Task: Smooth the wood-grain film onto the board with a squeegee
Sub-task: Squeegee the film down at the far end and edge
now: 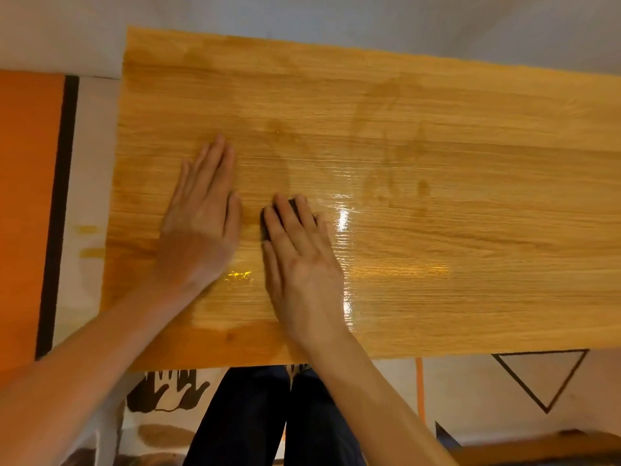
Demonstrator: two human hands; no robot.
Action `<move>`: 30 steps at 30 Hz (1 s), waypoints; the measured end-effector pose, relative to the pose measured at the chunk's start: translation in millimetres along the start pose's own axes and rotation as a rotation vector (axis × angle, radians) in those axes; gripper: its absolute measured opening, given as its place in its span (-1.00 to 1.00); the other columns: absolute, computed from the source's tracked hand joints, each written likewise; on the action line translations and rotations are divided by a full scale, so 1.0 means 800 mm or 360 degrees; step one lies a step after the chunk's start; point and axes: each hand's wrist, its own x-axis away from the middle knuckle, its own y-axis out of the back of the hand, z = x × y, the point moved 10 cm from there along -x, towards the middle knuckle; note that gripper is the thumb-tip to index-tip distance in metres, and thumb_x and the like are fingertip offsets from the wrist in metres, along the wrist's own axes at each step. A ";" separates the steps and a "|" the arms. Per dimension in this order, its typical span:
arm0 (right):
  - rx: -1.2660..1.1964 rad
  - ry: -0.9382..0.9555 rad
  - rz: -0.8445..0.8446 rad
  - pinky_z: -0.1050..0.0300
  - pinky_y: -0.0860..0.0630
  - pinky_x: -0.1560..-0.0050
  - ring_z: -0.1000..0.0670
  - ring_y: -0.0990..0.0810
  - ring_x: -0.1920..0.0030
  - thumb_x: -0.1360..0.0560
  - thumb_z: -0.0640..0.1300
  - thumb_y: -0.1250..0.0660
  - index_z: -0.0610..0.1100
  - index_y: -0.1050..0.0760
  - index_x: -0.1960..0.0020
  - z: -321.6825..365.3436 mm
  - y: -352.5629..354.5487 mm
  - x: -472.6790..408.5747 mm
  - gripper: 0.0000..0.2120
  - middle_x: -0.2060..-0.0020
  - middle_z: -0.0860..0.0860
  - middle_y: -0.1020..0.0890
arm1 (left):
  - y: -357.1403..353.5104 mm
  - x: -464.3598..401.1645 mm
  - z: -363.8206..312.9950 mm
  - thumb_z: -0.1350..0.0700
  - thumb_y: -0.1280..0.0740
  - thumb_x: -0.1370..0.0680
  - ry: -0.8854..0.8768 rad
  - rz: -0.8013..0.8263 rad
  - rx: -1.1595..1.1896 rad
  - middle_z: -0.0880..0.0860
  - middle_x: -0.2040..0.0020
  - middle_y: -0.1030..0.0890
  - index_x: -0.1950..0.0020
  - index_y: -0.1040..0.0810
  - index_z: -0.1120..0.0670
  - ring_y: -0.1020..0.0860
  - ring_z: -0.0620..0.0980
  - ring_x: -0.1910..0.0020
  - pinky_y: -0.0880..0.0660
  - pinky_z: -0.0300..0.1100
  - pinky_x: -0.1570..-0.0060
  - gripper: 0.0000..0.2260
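A glossy wood-grain film (437,156) covers a long board lying across the floor in front of me. My left hand (201,216) lies flat on the film near its left end, fingers straight and together. Just to its right, my right hand (299,250) presses down on a small dark squeegee (292,205), which shows only between and beside my straight fingers. Bright glare marks the film to the right of that hand. Darker blotches show through the film further back.
A patterned floor mat (504,391) with a black triangle lies below the board. An orange panel with a black stripe (27,196) sits at the left. My legs in dark trousers (268,415) are at the near edge. A pale wall runs behind.
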 end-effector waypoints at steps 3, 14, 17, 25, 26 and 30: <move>0.0035 0.0062 0.0077 -0.02 -0.02 -0.56 -0.03 -0.17 -0.54 -0.66 -0.14 -0.17 -0.18 -0.38 -0.44 -0.034 0.023 0.011 -0.63 -0.47 -0.05 -0.36 | -0.006 -0.012 0.000 0.06 0.01 -0.72 -0.0020 -0.0009 -0.0080 0.15 -0.65 -0.11 -0.63 -0.12 0.23 -0.04 0.04 -0.64 0.15 -0.15 -0.61 -0.51; -0.0050 -0.0345 -0.0266 0.00 -0.12 -0.54 -0.07 -0.23 -0.51 -0.65 -0.18 -0.17 -0.23 -0.42 -0.40 -0.052 0.029 -0.004 -0.65 -0.43 -0.10 -0.41 | -0.004 -0.014 0.000 0.10 0.00 -0.70 -0.0008 -0.0031 -0.0117 0.14 -0.65 -0.11 -0.63 -0.13 0.24 -0.06 0.05 -0.64 0.15 -0.16 -0.61 -0.50; -0.0077 -0.0078 -0.0124 0.01 -0.15 -0.53 -0.07 -0.27 -0.50 -0.64 -0.17 -0.21 -0.22 -0.45 -0.38 -0.016 0.010 -0.019 -0.67 -0.41 -0.09 -0.44 | -0.003 -0.014 -0.002 0.10 0.01 -0.71 0.0003 -0.0034 -0.0134 0.14 -0.65 -0.11 -0.63 -0.12 0.23 -0.06 0.04 -0.64 0.16 -0.18 -0.60 -0.51; -0.0082 -0.0874 -0.0376 -0.12 -0.03 -0.54 -0.05 -0.10 -0.55 -0.67 -0.15 -0.13 -0.22 -0.32 -0.47 -0.206 0.119 0.038 -0.60 -0.50 -0.07 -0.29 | -0.006 -0.013 -0.002 0.08 0.01 -0.71 -0.0026 -0.0045 -0.0120 0.14 -0.65 -0.10 -0.63 -0.11 0.23 -0.05 0.05 -0.64 0.07 -0.07 -0.62 -0.50; -0.0083 -0.0923 -0.0425 -0.11 -0.03 -0.54 -0.06 -0.10 -0.55 -0.67 -0.16 -0.13 -0.23 -0.31 -0.47 -0.202 0.117 0.033 -0.60 -0.49 -0.09 -0.29 | -0.007 -0.014 -0.002 0.08 0.01 -0.71 -0.0028 -0.0050 -0.0124 0.14 -0.65 -0.11 -0.63 -0.12 0.24 -0.06 0.05 -0.64 0.07 -0.07 -0.62 -0.50; -0.0009 -0.0573 -0.0378 0.00 -0.10 -0.54 -0.09 -0.21 -0.51 -0.66 -0.19 -0.16 -0.25 -0.41 -0.41 -0.091 0.053 -0.026 -0.65 -0.43 -0.12 -0.40 | -0.007 -0.013 -0.001 0.09 0.01 -0.70 -0.0030 -0.0048 -0.0130 0.15 -0.65 -0.12 -0.63 -0.14 0.25 -0.07 0.07 -0.64 0.06 -0.07 -0.62 -0.50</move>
